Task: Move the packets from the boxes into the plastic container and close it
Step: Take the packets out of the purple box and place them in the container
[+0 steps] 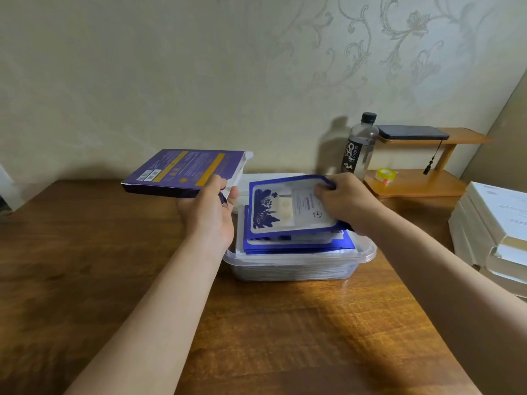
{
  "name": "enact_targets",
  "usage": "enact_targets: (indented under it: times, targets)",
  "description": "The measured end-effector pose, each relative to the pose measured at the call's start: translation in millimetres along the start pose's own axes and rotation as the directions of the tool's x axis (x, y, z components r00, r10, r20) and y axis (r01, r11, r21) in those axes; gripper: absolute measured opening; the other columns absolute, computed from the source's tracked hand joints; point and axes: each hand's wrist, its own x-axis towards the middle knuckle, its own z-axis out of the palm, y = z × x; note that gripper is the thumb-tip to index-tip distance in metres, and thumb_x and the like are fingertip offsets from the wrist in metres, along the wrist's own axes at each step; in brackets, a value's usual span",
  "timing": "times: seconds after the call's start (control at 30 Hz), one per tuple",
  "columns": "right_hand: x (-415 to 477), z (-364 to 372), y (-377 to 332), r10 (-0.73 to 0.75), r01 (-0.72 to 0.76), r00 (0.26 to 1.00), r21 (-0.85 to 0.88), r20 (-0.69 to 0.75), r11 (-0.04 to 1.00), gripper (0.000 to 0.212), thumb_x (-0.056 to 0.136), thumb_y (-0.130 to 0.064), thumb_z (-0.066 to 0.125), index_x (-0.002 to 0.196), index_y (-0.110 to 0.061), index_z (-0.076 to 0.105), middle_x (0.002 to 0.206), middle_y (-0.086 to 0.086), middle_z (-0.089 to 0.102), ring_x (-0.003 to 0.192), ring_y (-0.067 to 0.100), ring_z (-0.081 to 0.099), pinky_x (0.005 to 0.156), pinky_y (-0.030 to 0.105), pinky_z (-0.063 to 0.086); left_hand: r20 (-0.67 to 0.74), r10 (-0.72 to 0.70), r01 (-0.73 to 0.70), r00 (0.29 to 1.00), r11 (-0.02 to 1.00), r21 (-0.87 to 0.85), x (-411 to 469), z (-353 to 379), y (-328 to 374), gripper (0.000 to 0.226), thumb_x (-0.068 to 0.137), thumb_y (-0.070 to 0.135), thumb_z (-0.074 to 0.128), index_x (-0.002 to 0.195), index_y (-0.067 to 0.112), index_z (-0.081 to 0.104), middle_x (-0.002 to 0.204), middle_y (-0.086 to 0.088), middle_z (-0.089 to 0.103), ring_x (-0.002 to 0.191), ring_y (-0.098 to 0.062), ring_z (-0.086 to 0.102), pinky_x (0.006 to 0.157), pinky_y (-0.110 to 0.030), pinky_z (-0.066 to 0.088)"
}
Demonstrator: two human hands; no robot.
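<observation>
Our left grip (208,210) clamped on a purple box (182,171) held above the worktop (85,252), our right grip (348,201) pinching the top packet (288,208) of those piled in the clear container (293,270), bottle (358,146) behind

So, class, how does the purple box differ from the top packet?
The purple box has yellow bands; the top packet is white, blue-edged. The box is thicker than the packet. The left hand holds the box aloft; the right hand grips the packet over the plastic container. Both are rectangular.
</observation>
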Motion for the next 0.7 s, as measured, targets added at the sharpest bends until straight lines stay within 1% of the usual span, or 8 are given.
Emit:
enact_targets:
  times: [0.07,0.17,0.27,0.4,0.47,0.53,0.6,0.7]
  targets:
    - [1.1,3.1,-1.9,0.039,-0.035,0.997,-0.065,0.061,0.997,0.022,0.103,-0.028,0.050,0.103,-0.014,0.067,0.095,0.008,0.071,0.087,0.025,0.069,0.080,0.040,0.061,-0.001,0.008,-0.008,1.000,1.000,-0.006,-0.1,0.7,0.0,0.030,0.084,-0.008,0.068,0.104,0.010,0.056,0.108,-0.004,0.060,0.101,-0.022,0.060,0.075,-0.031,0.061]
    - [4.5,5.1,-3.8,0.049,-0.023,0.994,-0.240,0.100,0.971,0.023,0.100,-0.034,0.054,0.105,-0.014,0.065,0.095,0.004,0.070,0.087,0.022,0.068,0.079,0.037,0.060,0.004,0.019,-0.019,1.000,1.000,-0.001,0.0,0.5,-0.6,0.034,0.084,-0.007,0.068,0.110,0.011,0.055,0.109,-0.003,0.061,0.103,-0.020,0.060,0.078,-0.032,0.062]
    - [4.8,6.8,-6.7,0.013,-0.016,1.000,-0.466,-0.010,0.885,0.028,0.093,-0.044,0.056,0.101,-0.017,0.057,0.097,0.003,0.068,0.087,0.025,0.066,0.080,0.043,0.059,0.019,0.022,-0.022,1.000,0.999,0.025,-0.3,-0.4,-1.4,0.036,0.085,-0.005,0.069,0.113,0.011,0.054,0.113,-0.004,0.062,0.105,-0.020,0.062,0.082,-0.035,0.063]
    - [-7.0,11.2,-8.9,-0.210,-0.025,0.957,-0.776,-0.201,0.630,0.037,0.094,-0.042,0.055,0.115,-0.012,0.050,0.113,0.012,0.060,0.101,0.036,0.061,0.068,0.038,0.043,0.008,0.020,-0.020,1.000,1.000,0.017,2.0,-0.2,-1.9,0.041,0.084,-0.006,0.069,0.121,0.004,0.055,0.116,-0.006,0.063,0.106,-0.021,0.063,0.078,-0.033,0.062]
    - [-12.4,15.3,-15.3,-0.362,0.058,0.910,-0.805,-0.200,0.590,0.035,0.096,-0.039,0.053,0.118,-0.011,0.053,0.117,0.013,0.056,0.109,0.036,0.057,0.068,0.037,0.039,0.022,0.013,-0.013,1.000,1.000,0.019,3.4,-0.8,-2.2,0.039,0.084,-0.006,0.068,0.120,0.002,0.056,0.113,-0.005,0.064,0.102,-0.019,0.063,0.073,-0.030,0.061]
    - [-12.5,22.3,-21.8,-0.454,0.271,0.890,-0.754,-0.040,0.598,0.040,0.098,-0.043,0.050,0.123,-0.013,0.056,0.121,0.012,0.057,0.113,0.034,0.055,0.075,0.037,0.044,0.034,0.019,-0.020,0.999,1.000,0.021,3.9,-1.5,-2.1,0.045,0.084,-0.006,0.067,0.127,0.000,0.055,0.113,-0.006,0.064,0.099,-0.019,0.063,0.069,-0.028,0.059]
    - [-9.5,31.0,-23.3,-0.474,0.464,0.862,-0.654,0.179,0.598,0.048,0.098,-0.050,0.048,0.131,-0.016,0.058,0.128,0.010,0.058,0.118,0.031,0.054,0.092,0.042,0.047,0.033,0.029,-0.030,0.999,0.999,0.035,4.0,-2.2,-2.7,0.046,0.084,-0.005,0.068,0.128,0.000,0.055,0.116,-0.008,0.064,0.104,-0.022,0.064,0.069,-0.028,0.059]
    - [-6.6,39.0,-17.7,-0.432,0.569,0.822,-0.536,0.372,0.623,0.057,0.098,-0.058,0.043,0.140,-0.022,0.054,0.141,0.005,0.054,0.128,0.027,0.049,0.104,0.045,0.042,0.036,0.047,-0.050,0.998,0.996,0.076,1.7,-2.7,-3.5,0.038,0.087,-0.003,0.069,0.121,0.006,0.054,0.119,-0.007,0.063,0.107,-0.021,0.064,0.078,-0.033,0.062]
